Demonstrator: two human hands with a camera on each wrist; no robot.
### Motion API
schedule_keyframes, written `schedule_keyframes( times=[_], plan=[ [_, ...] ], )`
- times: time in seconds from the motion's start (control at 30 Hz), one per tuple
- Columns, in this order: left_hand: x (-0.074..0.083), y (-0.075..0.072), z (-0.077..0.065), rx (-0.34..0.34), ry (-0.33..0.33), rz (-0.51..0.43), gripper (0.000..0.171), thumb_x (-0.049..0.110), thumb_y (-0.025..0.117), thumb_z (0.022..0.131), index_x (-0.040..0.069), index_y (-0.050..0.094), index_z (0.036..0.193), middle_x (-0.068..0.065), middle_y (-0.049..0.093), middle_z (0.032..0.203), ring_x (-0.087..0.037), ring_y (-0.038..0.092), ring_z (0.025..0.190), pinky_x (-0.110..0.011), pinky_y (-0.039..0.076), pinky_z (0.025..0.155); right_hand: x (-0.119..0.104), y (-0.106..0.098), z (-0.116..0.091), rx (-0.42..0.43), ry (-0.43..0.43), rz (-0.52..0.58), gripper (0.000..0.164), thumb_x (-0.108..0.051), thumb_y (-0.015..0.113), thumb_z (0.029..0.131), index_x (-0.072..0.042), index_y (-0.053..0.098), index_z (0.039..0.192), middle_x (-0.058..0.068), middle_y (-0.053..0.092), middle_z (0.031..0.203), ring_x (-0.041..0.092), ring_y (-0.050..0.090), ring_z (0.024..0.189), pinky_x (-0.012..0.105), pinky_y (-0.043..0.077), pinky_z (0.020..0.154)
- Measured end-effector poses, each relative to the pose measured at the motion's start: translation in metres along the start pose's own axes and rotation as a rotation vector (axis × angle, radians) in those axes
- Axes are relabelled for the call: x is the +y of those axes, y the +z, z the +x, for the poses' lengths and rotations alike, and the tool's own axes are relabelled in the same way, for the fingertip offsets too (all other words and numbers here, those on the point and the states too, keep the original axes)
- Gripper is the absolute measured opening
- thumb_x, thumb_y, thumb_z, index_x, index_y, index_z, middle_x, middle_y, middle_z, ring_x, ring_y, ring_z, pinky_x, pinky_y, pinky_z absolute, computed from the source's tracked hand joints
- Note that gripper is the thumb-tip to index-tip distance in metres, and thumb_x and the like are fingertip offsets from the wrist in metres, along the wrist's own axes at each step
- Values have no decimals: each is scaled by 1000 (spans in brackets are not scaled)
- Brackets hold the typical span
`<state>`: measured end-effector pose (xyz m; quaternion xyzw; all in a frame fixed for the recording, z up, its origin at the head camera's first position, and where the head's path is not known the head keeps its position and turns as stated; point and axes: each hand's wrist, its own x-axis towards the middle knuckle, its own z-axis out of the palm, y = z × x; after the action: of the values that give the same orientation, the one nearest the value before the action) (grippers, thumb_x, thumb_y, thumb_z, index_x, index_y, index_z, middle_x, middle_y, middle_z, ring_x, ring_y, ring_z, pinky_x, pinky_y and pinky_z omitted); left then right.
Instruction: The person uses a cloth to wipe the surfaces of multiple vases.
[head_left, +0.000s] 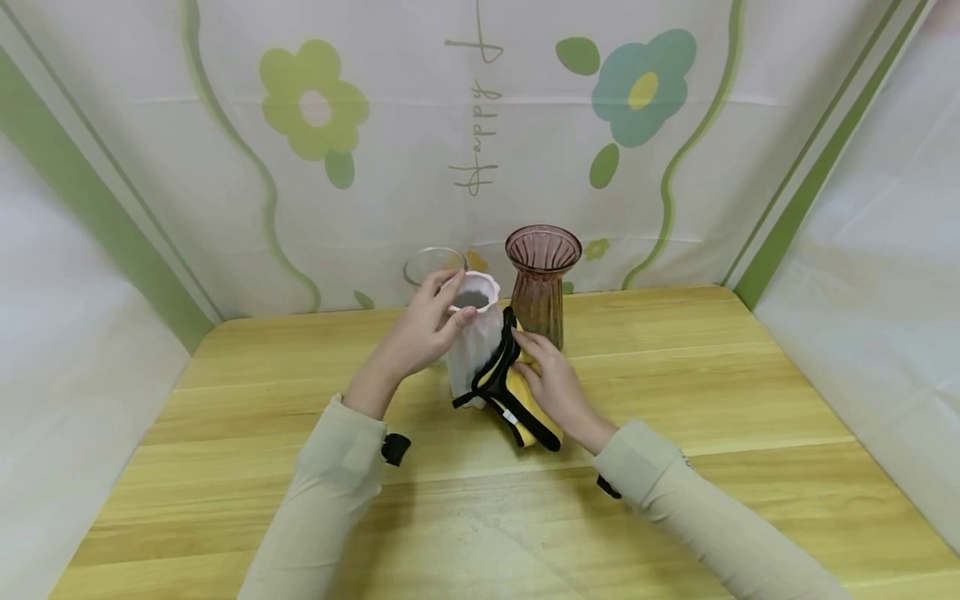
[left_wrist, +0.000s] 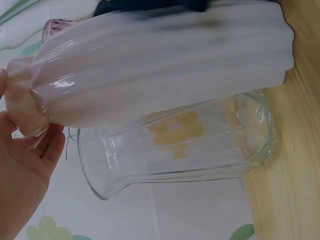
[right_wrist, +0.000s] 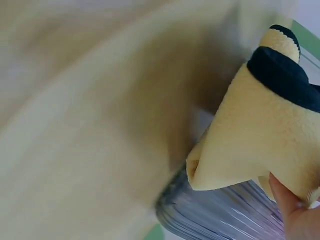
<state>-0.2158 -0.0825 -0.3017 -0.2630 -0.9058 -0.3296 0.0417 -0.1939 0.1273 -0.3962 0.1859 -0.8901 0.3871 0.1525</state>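
Observation:
A white vase [head_left: 467, 354] with a pinkish scalloped rim stands near the middle of the table. My left hand [head_left: 423, 329] grips it at the rim, with fingers on the far side and thumb at the near side. In the left wrist view the fluted glossy side of the white vase [left_wrist: 150, 75] shows. My right hand [head_left: 558, 387] pinches a yellow cloth [head_left: 534, 396] with black edging against the vase's right side. The right wrist view shows the cloth [right_wrist: 255, 135] folded over, with the thumb on its lower edge.
Just behind the cloth stands a purple ribbed glass vase [head_left: 543, 287]. A clear glass vase [left_wrist: 175, 145] is behind the white one, mostly hidden in the head view. The wooden table [head_left: 480, 525] ends at a printed curtain [head_left: 420, 150].

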Motion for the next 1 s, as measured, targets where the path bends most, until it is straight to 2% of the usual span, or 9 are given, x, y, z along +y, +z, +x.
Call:
schedule_keyframes(
  times=[0.1, 0.27, 0.4, 0.47, 0.7, 0.73, 0.83, 1.0],
  plan=[
    [0, 0, 0, -14, 3, -14, 64, 38, 43, 101, 3, 22, 151, -15, 23, 156, -33, 53, 122, -52, 39, 108, -7, -6, 4, 44, -26, 35, 50, -2, 64, 88, -4, 52, 137, 19, 56, 133, 34, 59, 116, 44, 51, 96],
    [-2, -1, -1, -51, 12, -56, 59, 31, 38, 103, 5, 20, 152, -13, 20, 158, -34, 56, 118, -52, 43, 104, -17, -13, 10, 108, -97, 64, 51, 1, 65, 86, -3, 52, 136, 20, 56, 132, 31, 63, 105, 41, 55, 83],
    [-2, 1, 0, -51, 8, -45, 58, 30, 36, 103, 6, 19, 153, -12, 20, 158, -34, 55, 120, -51, 42, 106, -24, -17, 13, 128, -123, 71, 51, 2, 65, 86, -3, 53, 135, 20, 55, 133, 33, 61, 112, 43, 54, 89],
    [-1, 2, 1, -40, -1, -19, 59, 32, 37, 102, 7, 20, 153, -11, 20, 159, -32, 56, 118, -50, 42, 105, -24, -16, 13, 126, -120, 71, 50, 3, 64, 86, -3, 53, 135, 20, 55, 133, 33, 60, 114, 43, 54, 91],
    [2, 5, 2, 40, 1, 127, 69, 44, 48, 95, 9, 27, 151, -14, 29, 156, -41, 39, 135, -56, 35, 110, -17, -9, 7, 117, -106, 66, 53, 1, 65, 87, 0, 50, 137, 21, 55, 133, 34, 58, 118, 41, 53, 93],
    [2, 6, 2, 49, 3, 138, 70, 44, 49, 95, 8, 28, 151, -15, 30, 155, -41, 40, 134, -57, 36, 109, -17, -8, 6, 116, -103, 64, 52, 1, 64, 87, 0, 49, 137, 21, 55, 133, 34, 59, 117, 41, 53, 94],
    [3, 7, 2, 66, 1, 151, 70, 45, 52, 94, 9, 30, 150, -15, 33, 154, -42, 42, 132, -57, 39, 107, -13, -5, 2, 91, -75, 53, 51, 0, 63, 88, 0, 49, 137, 21, 54, 133, 36, 58, 118, 41, 51, 96],
    [3, 7, 4, 75, -15, 130, 69, 43, 54, 94, 9, 32, 149, -14, 33, 154, -41, 43, 132, -55, 42, 105, -2, 2, -5, -3, 6, -8, 50, -4, 63, 90, -3, 50, 138, 20, 54, 133, 35, 58, 117, 43, 52, 95]
  ],
)
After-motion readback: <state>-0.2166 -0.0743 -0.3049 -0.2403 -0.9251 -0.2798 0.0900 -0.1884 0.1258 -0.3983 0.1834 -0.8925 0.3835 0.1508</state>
